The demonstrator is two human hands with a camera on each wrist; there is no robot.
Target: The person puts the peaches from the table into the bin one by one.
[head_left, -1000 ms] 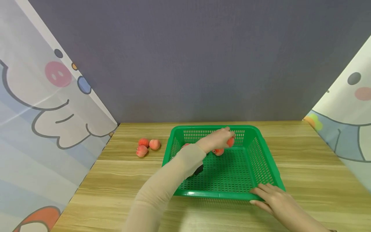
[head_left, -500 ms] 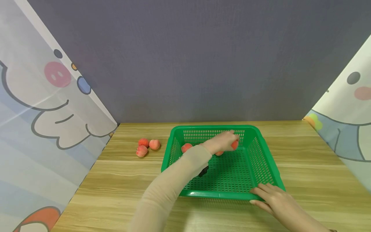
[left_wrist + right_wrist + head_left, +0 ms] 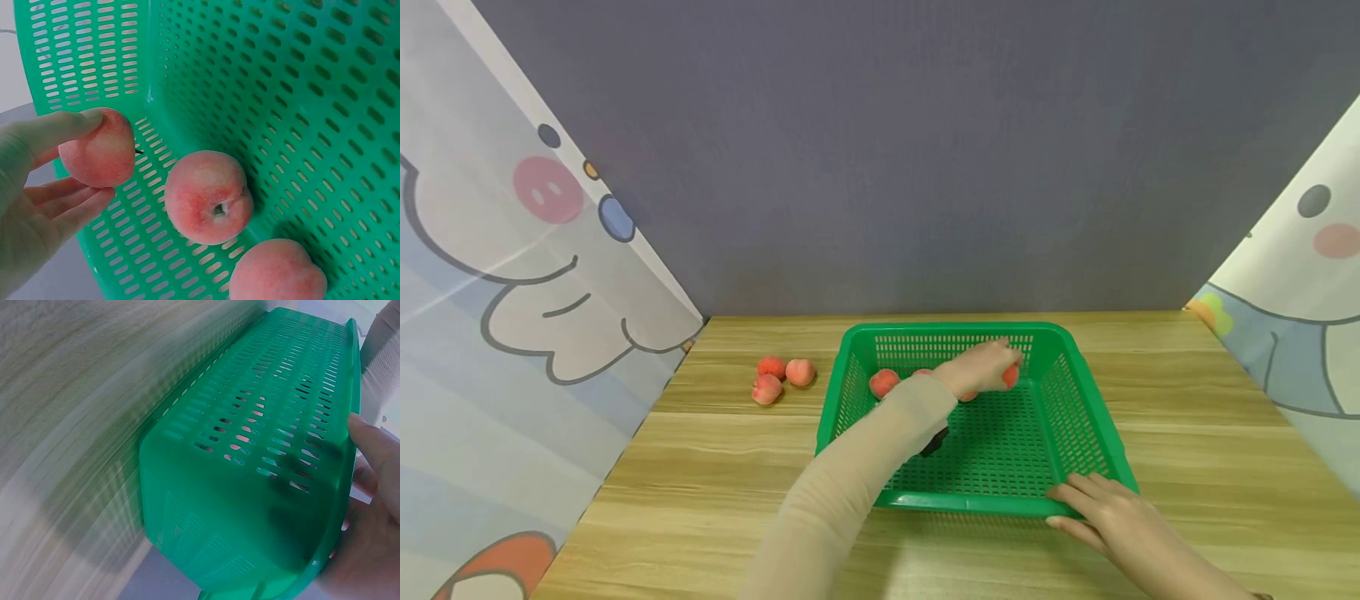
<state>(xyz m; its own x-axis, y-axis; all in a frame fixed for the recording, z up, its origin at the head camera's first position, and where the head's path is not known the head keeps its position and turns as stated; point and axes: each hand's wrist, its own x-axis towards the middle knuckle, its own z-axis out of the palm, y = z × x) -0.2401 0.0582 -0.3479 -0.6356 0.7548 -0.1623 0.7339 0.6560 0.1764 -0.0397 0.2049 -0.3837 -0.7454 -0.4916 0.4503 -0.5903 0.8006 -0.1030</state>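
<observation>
My left hand (image 3: 981, 367) reaches over the green plastic basket (image 3: 955, 502) and holds a peach (image 3: 94, 153) between thumb and fingers, near the far right corner. In the left wrist view a second peach (image 3: 206, 200) sits on the basket floor beside it, with another peach (image 3: 278, 272) farther along. At the back left of the basket lies a peach (image 3: 884, 382); others are partly hidden by my left arm. My right hand (image 3: 1108, 512) grips the near right part of the rim, its thumb outside the wall in the right wrist view.
Left of the basket, a group of three peaches (image 3: 767, 389) lies on the wooden table (image 3: 722, 467). A grey wall (image 3: 940, 167) rises behind the table, and cartoon-printed sheets (image 3: 497, 292) flank both sides.
My left hand has moved slightly right and lower inside the basket with the peach, uncovering the peach at the back left. My right hand stays on the rim.
</observation>
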